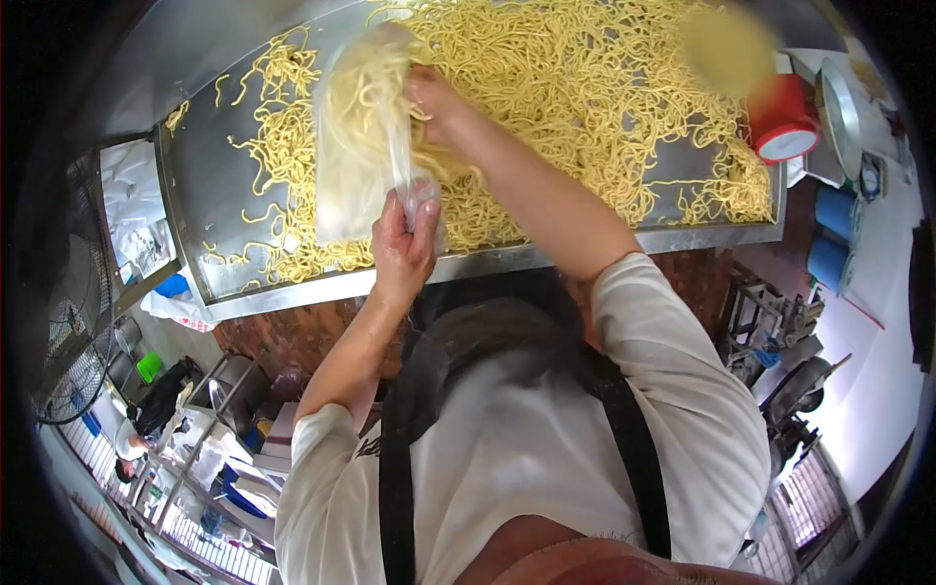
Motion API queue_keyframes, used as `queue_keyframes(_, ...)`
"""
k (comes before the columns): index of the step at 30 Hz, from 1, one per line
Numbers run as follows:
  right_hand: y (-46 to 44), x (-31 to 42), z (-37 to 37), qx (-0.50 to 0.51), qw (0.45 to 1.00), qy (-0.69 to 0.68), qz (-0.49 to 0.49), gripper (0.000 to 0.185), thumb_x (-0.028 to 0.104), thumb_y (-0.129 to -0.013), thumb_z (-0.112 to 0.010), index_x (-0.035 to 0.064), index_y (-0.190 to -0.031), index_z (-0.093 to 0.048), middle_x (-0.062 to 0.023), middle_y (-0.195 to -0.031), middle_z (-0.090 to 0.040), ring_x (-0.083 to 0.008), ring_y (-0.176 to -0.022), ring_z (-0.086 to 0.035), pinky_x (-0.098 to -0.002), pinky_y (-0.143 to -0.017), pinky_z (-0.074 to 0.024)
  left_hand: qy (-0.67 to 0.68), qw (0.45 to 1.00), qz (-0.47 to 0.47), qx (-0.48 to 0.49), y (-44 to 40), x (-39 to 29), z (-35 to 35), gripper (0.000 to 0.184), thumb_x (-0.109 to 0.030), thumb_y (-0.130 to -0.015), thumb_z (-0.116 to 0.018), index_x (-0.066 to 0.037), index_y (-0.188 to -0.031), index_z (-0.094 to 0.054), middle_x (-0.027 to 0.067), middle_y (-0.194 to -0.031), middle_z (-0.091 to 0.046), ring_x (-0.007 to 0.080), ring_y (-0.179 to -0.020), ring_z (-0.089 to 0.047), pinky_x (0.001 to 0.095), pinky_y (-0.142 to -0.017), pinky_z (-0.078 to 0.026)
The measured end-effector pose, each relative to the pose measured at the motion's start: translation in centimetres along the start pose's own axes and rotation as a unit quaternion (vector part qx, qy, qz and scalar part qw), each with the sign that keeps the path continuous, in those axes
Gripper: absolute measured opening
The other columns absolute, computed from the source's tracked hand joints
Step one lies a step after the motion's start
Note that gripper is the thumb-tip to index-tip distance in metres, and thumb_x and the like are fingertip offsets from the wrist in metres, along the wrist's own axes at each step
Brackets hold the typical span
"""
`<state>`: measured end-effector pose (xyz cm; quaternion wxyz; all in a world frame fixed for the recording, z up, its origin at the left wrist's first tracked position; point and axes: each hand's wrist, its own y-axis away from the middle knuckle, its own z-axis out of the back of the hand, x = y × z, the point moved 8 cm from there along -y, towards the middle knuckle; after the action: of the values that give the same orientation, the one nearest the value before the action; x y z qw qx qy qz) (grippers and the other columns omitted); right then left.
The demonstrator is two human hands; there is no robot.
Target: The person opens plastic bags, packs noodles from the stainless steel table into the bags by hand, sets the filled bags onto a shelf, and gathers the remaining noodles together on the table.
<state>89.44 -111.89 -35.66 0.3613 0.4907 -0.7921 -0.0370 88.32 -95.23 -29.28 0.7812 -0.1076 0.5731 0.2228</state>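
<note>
Yellow noodles lie spread over a metal tray table. My left hand is closed on the gathered edge of a clear plastic bag, near the table's front rim. The bag hangs over the noodles and has some noodles inside its upper part. My right hand is beside the bag, at its upper right, with its fingers curled among noodles; the bag and noodles partly hide the fingertips.
A red container stands at the table's right end, near a round metal lid. Blue containers are further right. At the left are a fan and white plastic bags. Another person is far off, lower left.
</note>
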Motion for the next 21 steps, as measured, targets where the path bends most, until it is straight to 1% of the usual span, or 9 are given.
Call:
queue_keyframes(2,-2.8,-2.4,0.9,-0.038,0.993,-0.101,0.056,0.034,0.012,-0.089,-0.067,0.0015,-0.120,-0.059,-0.0146,-0.110,-0.067,-0.0239,-0.097,-0.068,-0.0358,-0.081,-0.0557,0.008,0.999,0.041,0.008,-0.7,1.3,0.6,0.029,-0.010,-0.097,-0.055,-0.002,-0.124,-0.052,0.0042,-0.087,-0.060,0.0112,-0.077,-0.055,0.0246,-0.070,-0.046)
queue_keyframes(3,-2.4,-1.5,0.4,-0.023,0.985,0.150,0.081,0.035,0.013,-0.089,-0.067,0.0033,-0.121,-0.059,-0.0153,-0.111,-0.067,-0.0263,-0.099,-0.066,-0.0378,-0.084,-0.0545,0.015,0.998,0.060,0.012,-1.3,2.0,1.0,0.033,-0.008,-0.098,-0.054,-0.003,-0.129,-0.049,0.0017,-0.091,-0.058,0.0093,-0.084,-0.053,0.0221,-0.074,-0.045)
queue_keyframes(4,-1.4,-0.7,-0.2,-0.009,0.915,0.392,0.099,0.036,0.014,-0.088,-0.066,0.0051,-0.123,-0.058,-0.0161,-0.112,-0.066,-0.0286,-0.101,-0.065,-0.0398,-0.086,-0.0533,0.049,0.997,0.058,0.004,-2.0,2.6,1.9,0.034,-0.006,-0.097,-0.054,-0.003,-0.130,-0.048,0.0023,-0.092,-0.058,0.0101,-0.083,-0.055,0.0233,-0.074,-0.046)
queue_keyframes(5,-0.2,-0.3,-0.5,0.004,0.786,0.608,0.109,0.038,0.015,-0.088,-0.066,0.0070,-0.124,-0.058,-0.0169,-0.113,-0.066,-0.0310,-0.103,-0.064,-0.0418,-0.089,-0.0521,-0.001,0.999,0.035,-0.024,-2.5,4.2,3.5,0.033,-0.005,-0.097,-0.054,-0.003,-0.129,-0.048,0.0036,-0.095,-0.059,0.0113,-0.084,-0.057,0.0250,-0.075,-0.048)
queue_keyframes(8,5.1,0.4,4.0,0.034,0.705,0.690,0.160,0.041,0.014,-0.083,-0.068,0.0080,-0.124,-0.061,-0.0185,-0.116,-0.064,-0.0336,-0.107,-0.061,-0.0420,-0.093,-0.0482,0.012,0.990,0.032,-0.134,-2.8,6.4,8.3,0.031,-0.007,-0.099,-0.052,0.000,-0.128,-0.044,0.0107,-0.102,-0.060,0.0162,-0.092,-0.059,0.0296,-0.084,-0.048)
queue_keyframes(10,9.1,4.1,9.0,-0.062,0.645,0.743,0.168,0.060,0.018,-0.083,-0.071,0.0124,-0.139,-0.047,-0.0204,-0.123,-0.058,-0.0344,-0.115,-0.055,-0.0419,-0.099,-0.0450,-0.113,0.974,0.069,-0.182,-1.8,7.4,11.2,0.042,-0.008,-0.096,-0.057,0.003,-0.132,-0.037,0.0158,-0.109,-0.059,0.0180,-0.095,-0.058,0.0305,-0.084,-0.047)
queue_keyframes(14,16.6,10.1,15.8,-0.247,0.455,0.855,-0.029,0.069,0.016,-0.074,-0.078,0.0124,-0.137,-0.049,-0.0267,-0.132,-0.046,-0.0411,-0.120,-0.048,-0.0436,-0.099,-0.0448,-0.024,0.956,0.170,-0.238,1.0,14.4,13.9,0.028,-0.009,-0.093,-0.062,0.004,-0.114,-0.050,0.0080,-0.095,-0.060,0.0125,-0.080,-0.053,0.0261,-0.075,-0.044)
queue_keyframes(17,17.4,3.7,19.0,-0.191,0.505,0.841,-0.031,0.073,0.006,-0.072,-0.073,0.0126,-0.139,-0.045,-0.0223,-0.127,-0.049,-0.0466,-0.112,-0.049,-0.0466,-0.097,-0.0460,0.121,0.936,0.247,-0.221,1.5,14.4,12.8,0.018,-0.015,-0.094,-0.063,0.001,-0.101,-0.059,0.0023,-0.086,-0.061,0.0086,-0.075,-0.050,0.0229,-0.072,-0.041)
queue_keyframes(21,16.9,2.0,21.2,-0.178,0.675,0.687,0.200,0.045,0.002,-0.077,-0.068,0.0102,-0.120,-0.060,-0.0201,-0.118,-0.058,-0.0298,-0.105,-0.060,-0.0437,-0.086,-0.0519,0.183,0.950,0.150,-0.206,-0.1,8.5,11.2,0.018,-0.019,-0.097,-0.061,-0.001,-0.094,-0.064,0.0011,-0.087,-0.063,0.0089,-0.080,-0.054,0.0239,-0.076,-0.043)
